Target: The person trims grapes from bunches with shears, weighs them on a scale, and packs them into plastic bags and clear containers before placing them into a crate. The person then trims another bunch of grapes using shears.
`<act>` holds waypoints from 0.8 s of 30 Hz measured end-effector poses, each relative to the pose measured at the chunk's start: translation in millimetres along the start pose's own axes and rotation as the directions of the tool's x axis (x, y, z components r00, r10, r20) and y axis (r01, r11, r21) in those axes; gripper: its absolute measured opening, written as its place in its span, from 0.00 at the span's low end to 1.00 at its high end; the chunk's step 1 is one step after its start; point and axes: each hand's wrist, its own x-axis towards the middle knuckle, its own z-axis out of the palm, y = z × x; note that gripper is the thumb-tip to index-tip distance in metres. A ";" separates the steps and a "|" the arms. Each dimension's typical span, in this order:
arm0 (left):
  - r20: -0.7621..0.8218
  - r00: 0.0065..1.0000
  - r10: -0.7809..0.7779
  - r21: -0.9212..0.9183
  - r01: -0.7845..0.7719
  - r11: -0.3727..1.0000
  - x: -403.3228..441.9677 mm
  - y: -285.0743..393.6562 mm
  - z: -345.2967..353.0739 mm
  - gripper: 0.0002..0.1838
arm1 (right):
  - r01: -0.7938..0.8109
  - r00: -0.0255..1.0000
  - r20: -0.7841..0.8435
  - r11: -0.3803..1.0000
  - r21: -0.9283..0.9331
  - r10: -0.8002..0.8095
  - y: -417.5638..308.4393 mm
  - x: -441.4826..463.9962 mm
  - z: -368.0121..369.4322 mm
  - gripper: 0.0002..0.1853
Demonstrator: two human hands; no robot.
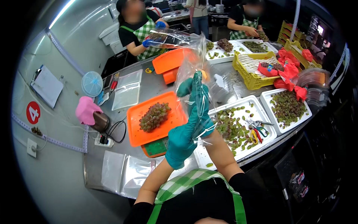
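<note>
Both my hands wear teal gloves. My right hand (200, 102) is raised inside a clear plastic bag (212, 84), its fingers stretched upward and somewhat apart. Close against its wrist, my left hand (181, 143) is closed on the lower part of the bag. To the left, a bunch of grapes (154, 117) lies in an orange tray (135, 133), which sits on a scale with a green panel (156, 147). Right of my hands, a white tray (268, 130) holds loose grapes, with scissors (257, 135) lying in it.
Clear bags (113, 168) lie at the table's near left edge, more (127, 89) farther back. A pink cloth (87, 110) covers a metal container. A yellow crate (251, 78) and a white tray of grapes (289, 106) stand right. Opposite, a co-worker (143, 31) holds bagged grapes.
</note>
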 end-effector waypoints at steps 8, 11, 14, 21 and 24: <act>0.060 0.997 -0.052 -0.157 0.060 0.986 -13.4 15.4 24.1 0.26 | 0.216 0.966 -0.130 0.974 -0.067 -0.223 -34.6 16.6 -22.5 0.22; 0.189 0.981 -0.031 -0.271 0.082 0.959 -20.3 18.9 28.1 0.29 | 0.302 0.935 -0.161 0.948 -0.102 -0.315 -53.7 27.1 -26.5 0.22; 0.195 0.963 -0.185 -0.205 0.225 0.953 -27.3 9.8 32.2 0.41 | 0.370 0.904 -0.172 0.919 -0.139 -0.390 -67.4 36.5 -28.4 0.22; -0.080 0.864 -0.498 -0.400 0.430 0.809 -28.5 -20.3 38.1 0.36 | 0.464 0.849 -0.162 0.857 -0.225 -0.503 -75.0 47.4 -20.9 0.22; -0.056 0.841 -0.538 -0.410 0.472 0.780 -30.0 -8.0 35.3 0.29 | 0.495 0.829 -0.135 0.825 -0.274 -0.543 -70.9 47.0 -10.2 0.22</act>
